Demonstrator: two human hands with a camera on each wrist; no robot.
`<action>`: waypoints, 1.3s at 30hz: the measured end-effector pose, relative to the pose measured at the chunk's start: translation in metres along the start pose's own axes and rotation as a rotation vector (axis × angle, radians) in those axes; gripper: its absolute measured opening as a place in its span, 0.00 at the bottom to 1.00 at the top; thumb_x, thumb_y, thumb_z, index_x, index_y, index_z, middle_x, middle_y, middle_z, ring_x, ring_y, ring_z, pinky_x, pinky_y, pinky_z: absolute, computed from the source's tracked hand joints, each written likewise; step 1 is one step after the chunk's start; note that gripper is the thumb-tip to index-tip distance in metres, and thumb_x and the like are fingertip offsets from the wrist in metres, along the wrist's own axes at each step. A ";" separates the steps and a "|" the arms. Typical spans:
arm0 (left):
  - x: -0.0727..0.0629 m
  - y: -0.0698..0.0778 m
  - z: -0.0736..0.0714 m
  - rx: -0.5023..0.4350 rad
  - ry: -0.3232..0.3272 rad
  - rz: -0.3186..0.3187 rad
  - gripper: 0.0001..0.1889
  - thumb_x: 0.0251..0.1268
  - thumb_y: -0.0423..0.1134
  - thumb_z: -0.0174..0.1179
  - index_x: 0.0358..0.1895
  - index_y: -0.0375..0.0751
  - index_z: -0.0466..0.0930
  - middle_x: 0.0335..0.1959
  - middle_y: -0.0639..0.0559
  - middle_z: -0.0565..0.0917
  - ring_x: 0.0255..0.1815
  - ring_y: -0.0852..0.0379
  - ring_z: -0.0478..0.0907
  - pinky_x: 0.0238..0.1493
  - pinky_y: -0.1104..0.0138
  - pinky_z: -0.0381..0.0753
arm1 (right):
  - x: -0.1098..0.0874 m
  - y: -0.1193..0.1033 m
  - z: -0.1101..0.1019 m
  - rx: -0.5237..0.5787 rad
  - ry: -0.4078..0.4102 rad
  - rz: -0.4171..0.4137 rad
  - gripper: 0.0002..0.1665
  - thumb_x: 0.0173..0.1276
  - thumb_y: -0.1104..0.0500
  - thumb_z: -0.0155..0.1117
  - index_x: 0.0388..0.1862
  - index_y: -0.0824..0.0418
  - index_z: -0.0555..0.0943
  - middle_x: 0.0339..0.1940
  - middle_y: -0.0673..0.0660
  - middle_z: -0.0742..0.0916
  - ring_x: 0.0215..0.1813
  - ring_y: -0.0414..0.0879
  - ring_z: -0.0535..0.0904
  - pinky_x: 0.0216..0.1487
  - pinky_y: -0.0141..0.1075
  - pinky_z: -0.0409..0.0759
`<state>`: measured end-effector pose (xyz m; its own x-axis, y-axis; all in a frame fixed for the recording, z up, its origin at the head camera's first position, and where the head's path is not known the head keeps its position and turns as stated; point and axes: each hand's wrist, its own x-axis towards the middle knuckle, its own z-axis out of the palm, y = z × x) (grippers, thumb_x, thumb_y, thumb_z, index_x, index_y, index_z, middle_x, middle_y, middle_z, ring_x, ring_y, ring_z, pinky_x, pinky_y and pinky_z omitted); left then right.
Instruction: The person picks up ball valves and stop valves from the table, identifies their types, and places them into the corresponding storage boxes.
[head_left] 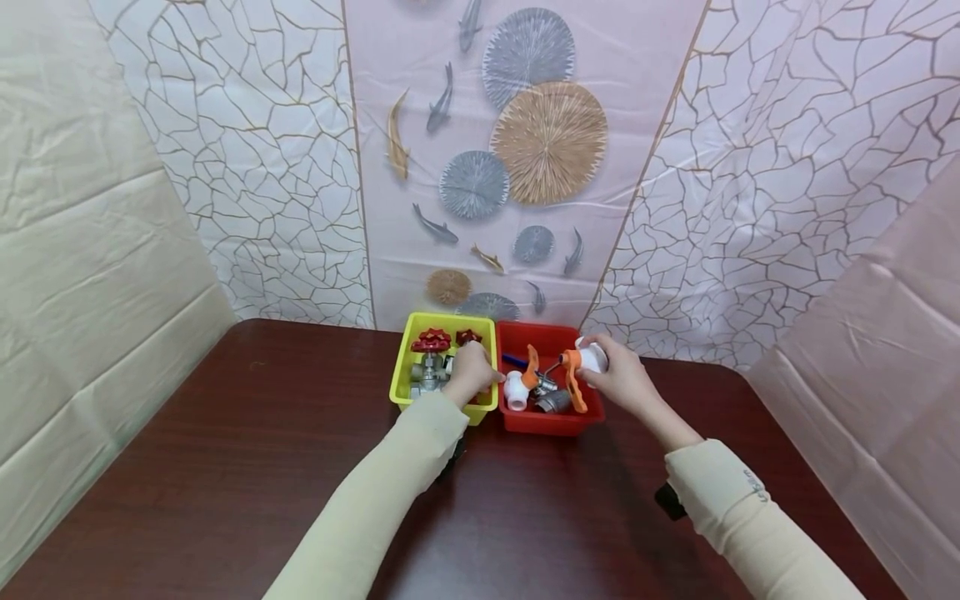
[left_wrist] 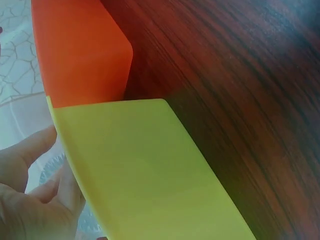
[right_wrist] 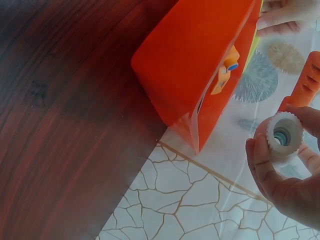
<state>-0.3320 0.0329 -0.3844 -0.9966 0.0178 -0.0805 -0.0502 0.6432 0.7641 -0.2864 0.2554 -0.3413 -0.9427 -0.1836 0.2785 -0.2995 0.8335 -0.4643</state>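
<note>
Over the red bin's right side, my right hand (head_left: 621,373) grips a white plastic ball valve (head_left: 592,357) with an orange lever handle. Its ribbed round end faces the camera in the right wrist view, with fingers and thumb around the body. My left hand (head_left: 471,372) reaches over the right part of the yellow bin (head_left: 397,379), its thumb stretched towards the rim by the red bin. In the left wrist view the yellow wall hides the left fingertips; I see nothing held. Near that hand stands a metal gate valve (head_left: 430,367) with a red handwheel.
The red bin (head_left: 551,423) touches the yellow one and holds another white valve (head_left: 516,390) with an orange handle, a metal fitting (head_left: 553,402) and a blue-handled piece (head_left: 514,361). Another red handwheel (head_left: 468,337) shows in the yellow bin. A patterned cloth wall (head_left: 480,275) rises behind.
</note>
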 end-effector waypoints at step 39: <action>-0.005 0.028 0.001 0.467 -0.180 0.065 0.11 0.62 0.33 0.60 0.47 0.37 0.80 0.45 0.45 0.82 0.31 0.54 0.73 0.28 0.66 0.72 | 0.047 0.013 0.047 0.045 -0.059 0.194 0.21 0.63 0.64 0.62 0.53 0.65 0.69 0.59 0.71 0.75 0.46 0.62 0.75 0.41 0.48 0.76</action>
<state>-0.3287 0.0515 -0.3628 -0.9676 0.1740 -0.1829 0.0868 0.9096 0.4063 -0.3417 0.2329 -0.3731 -0.9900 -0.0529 0.1308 -0.1160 0.8326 -0.5416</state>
